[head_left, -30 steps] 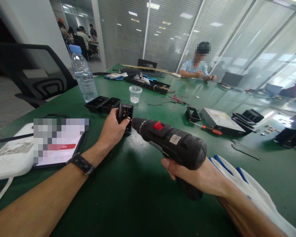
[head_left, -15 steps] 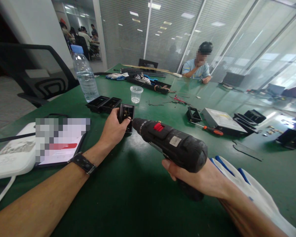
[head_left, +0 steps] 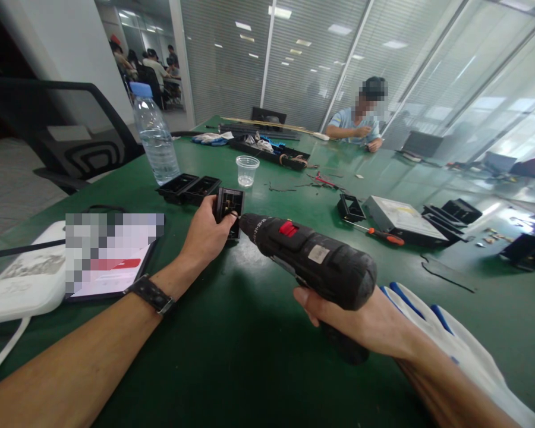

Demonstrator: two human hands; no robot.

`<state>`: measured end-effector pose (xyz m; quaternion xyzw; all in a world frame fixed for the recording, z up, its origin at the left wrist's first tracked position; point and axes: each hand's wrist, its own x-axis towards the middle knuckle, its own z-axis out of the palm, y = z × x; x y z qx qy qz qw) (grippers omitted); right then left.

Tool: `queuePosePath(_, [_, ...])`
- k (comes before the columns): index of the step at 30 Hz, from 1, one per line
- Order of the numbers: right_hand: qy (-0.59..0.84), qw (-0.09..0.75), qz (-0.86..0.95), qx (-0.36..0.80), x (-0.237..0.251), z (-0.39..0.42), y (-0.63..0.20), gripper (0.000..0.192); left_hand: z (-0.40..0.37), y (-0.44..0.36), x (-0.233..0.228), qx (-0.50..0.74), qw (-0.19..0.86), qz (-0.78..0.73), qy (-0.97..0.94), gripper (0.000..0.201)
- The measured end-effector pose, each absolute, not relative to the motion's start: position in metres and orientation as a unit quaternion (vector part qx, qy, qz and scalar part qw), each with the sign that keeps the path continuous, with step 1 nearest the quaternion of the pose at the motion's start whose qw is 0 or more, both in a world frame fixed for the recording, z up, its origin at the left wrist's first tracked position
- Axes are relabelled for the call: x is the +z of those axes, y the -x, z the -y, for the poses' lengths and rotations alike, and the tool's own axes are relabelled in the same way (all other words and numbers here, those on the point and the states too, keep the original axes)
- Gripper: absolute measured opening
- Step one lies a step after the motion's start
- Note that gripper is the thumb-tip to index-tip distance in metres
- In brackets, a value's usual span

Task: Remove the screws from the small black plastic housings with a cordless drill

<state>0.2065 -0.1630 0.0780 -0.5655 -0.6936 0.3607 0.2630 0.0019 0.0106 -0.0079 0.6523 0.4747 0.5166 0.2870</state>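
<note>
My left hand [head_left: 209, 227] grips a small black plastic housing [head_left: 230, 201] and holds it tilted up, its hollow inside facing me. A few brass-coloured bits show within it. My right hand [head_left: 352, 315] is wrapped round the handle of a black cordless drill [head_left: 312, 252] with a red switch on top. The drill's nose points left, right at the housing; its tip reaches in beside my left thumb, and where it touches is too small to tell. Two similar black housings [head_left: 189, 187] lie just behind my left hand.
A water bottle [head_left: 156, 142] and clear cup [head_left: 246, 171] stand behind the housings. Left are a phone [head_left: 120, 255] and white device [head_left: 27, 273]. Right lie a screwdriver [head_left: 387, 236], metal box [head_left: 403, 220] and white glove [head_left: 455, 345]. A person [head_left: 359, 122] sits across the green table [head_left: 232, 356].
Both hands, the drill and the housing stay almost in place. Across the table, the person's raised hand has come down from the face.
</note>
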Motion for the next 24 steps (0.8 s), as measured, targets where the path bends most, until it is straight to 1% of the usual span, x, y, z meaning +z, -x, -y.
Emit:
queuePosePath(7, [0.551,0.271,0.694,0.376,0.0793,0.1627,-0.2052,0.026,-0.0113,-0.0017,-0.0079,0.515,0.278,-0.477,-0.656,0.041])
queuePosePath(11, [0.554,0.276,0.697,0.362,0.0787,0.1630,-0.2061,0.024,-0.0115,-0.0009,-0.0091,0.515,0.272,-0.478,-0.657,0.045])
queuePosePath(16, [0.562,0.260,0.693,0.368,0.0775,0.1633,-0.2084,0.024,-0.0104,-0.0005,-0.0083,0.508,0.277,-0.476,-0.663,0.044])
queuePosePath(20, [0.569,0.264,0.695,0.351,0.0783,0.1643,-0.2077,0.027,-0.0106,-0.0011,-0.0083,0.512,0.276,-0.476,-0.659,0.044])
queuePosePath(24, [0.561,0.269,0.690,0.370,0.0789,0.1634,-0.2075,0.023,-0.0106,-0.0010,-0.0089,0.513,0.286,-0.475,-0.655,0.044])
